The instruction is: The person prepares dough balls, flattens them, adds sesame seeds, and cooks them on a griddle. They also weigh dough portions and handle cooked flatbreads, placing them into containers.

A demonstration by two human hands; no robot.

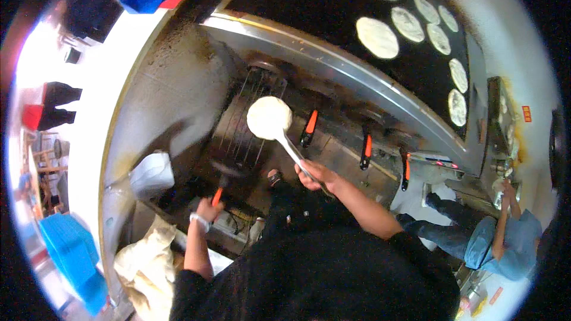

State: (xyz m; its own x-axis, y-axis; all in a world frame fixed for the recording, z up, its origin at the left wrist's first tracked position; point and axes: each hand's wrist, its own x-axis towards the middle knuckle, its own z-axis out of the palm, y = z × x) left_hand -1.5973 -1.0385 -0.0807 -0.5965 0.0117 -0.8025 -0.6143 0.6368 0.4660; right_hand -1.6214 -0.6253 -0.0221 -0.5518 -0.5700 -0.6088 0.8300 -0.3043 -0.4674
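Observation:
My right hand (pixel 314 174) grips the metal handle of a utensil (pixel 291 147). At its far end is a round, pale flatbread (pixel 269 117), over a blurred wire rack (pixel 243 120). My left hand (pixel 209 209) holds an orange and black handle (pixel 217 197), joined to a dark metal part at the near end of that rack. More orange and black handles (pixel 312 122) stick out to the right, below the griddle's front edge. On the dark griddle (pixel 312 0) at the upper right lie several pale flatbreads (pixel 377 38), apart or nearly touching.
The griddle's metal front rail (pixel 339 64) curves across the upper right. A white plastic container (pixel 152 174) and a cream cloth or bag (pixel 149 263) are at the left. Blue trays (pixel 73 249) stand beyond the white ledge (pixel 89 142). Another person (pixel 504 240) stands at the right.

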